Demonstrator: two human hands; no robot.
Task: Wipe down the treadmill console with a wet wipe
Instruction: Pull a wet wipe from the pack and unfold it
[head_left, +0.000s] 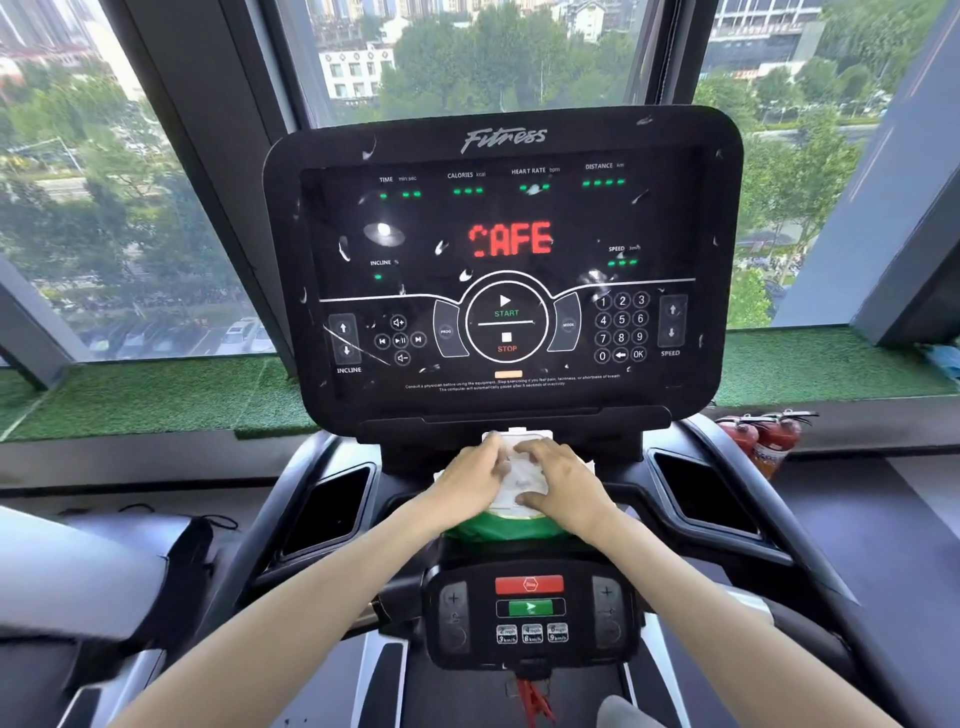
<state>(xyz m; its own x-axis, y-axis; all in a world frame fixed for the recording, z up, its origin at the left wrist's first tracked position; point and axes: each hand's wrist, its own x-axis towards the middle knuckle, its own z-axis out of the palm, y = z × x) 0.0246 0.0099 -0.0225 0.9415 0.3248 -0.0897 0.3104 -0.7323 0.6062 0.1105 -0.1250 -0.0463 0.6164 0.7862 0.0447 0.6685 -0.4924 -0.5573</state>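
Rested both on the wet-wipe pack (519, 480), lying on the ledge just below the treadmill console (501, 260). Left hand (475, 478) curled loosely round the pack's left edge; right hand (563, 486) spread flat, fingers at the lid. Best to pin with the left, peel the flap with the right, draw one wipe. Could not tell whether the flap was open. Hid most of the pack under the hands; no wipe seen. Left the screen flecked with white smears.

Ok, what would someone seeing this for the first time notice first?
Probably the red letters glowing mid-screen on the black treadmill console, whose face is flecked with white smudges. Next, the left hand and right hand together on a white wipe pack just below it.
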